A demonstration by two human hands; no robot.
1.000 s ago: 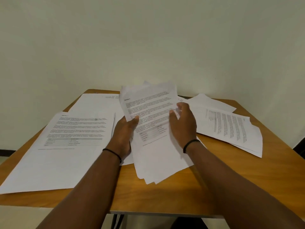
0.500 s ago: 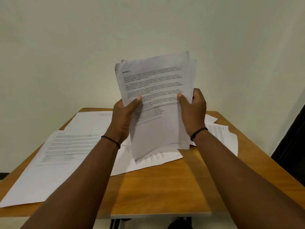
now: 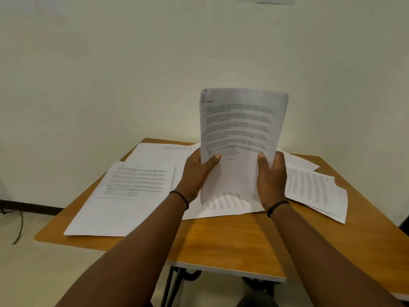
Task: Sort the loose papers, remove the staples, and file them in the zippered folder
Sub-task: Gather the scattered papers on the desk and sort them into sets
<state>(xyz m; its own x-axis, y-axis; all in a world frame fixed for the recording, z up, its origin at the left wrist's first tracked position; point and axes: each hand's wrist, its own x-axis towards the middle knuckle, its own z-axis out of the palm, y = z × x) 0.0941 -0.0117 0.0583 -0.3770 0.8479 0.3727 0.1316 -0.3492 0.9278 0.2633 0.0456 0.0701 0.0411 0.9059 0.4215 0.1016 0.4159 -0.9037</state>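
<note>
Head view, nearest first: bare wooden table (image 3: pixel 221 244) edge below the wrists, then the risks. Could fan out or slip loose, the held stack (image 3: pixel 241 138) being gripped only along its lower side edges with the tall upper part unsupported and already bowing. Could also knock the lower edge against the sheet under the hands (image 3: pixel 223 206) and drag it toward the near table edge. Left hand (image 3: pixel 195 173) curled round the stack's left edge, thumb pressed on the printed front, fingers hidden behind. Right hand (image 3: pixel 271 178) likewise clasping the right edge, thumb on the front, fingers wrapped behind. Stack upright, lifted off the table between both hands, corner at top left looking folded or stapled, too small to tell which. Left of the left hand, a flat printed pile (image 3: pixel 124 196), with another sheet (image 3: pixel 159 151) beyond it. Right of the right hand, overlapping sideways pages (image 3: pixel 316 191), touching each other. No zippered folder visible anywhere; filing judged well off, sorting under way.
</note>
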